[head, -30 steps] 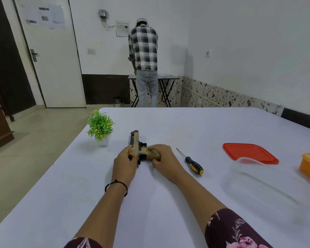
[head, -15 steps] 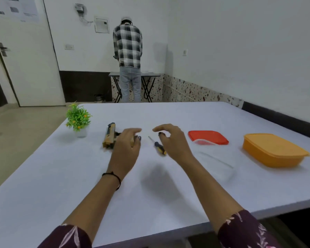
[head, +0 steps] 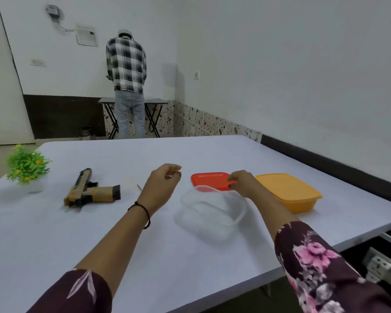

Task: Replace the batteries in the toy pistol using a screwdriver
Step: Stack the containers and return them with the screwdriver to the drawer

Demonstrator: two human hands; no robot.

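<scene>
Meanwhile the toy pistol (head: 93,192) is lying on the worktop (head: 54,233), apart from both hands. The left hand (head: 164,185) is hovering loosely curled, the right hand (head: 243,182) is curling at the edge of the red lid (head: 209,180); whether either is holding anything, I cannot tell.

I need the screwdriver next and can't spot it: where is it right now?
Head view, left of centre on the table: the screwdriver shows only its metal tip, between the toy pistol and the left hand, which hides the rest.

Both forearms reach forward, bare from the elbows. The left hand (head: 163,184) hangs raised, fingers loosely curled toward the thumb. The right hand (head: 242,182) sits knuckles up, fingers curled downward; neither hand's hold can be made out.
</scene>
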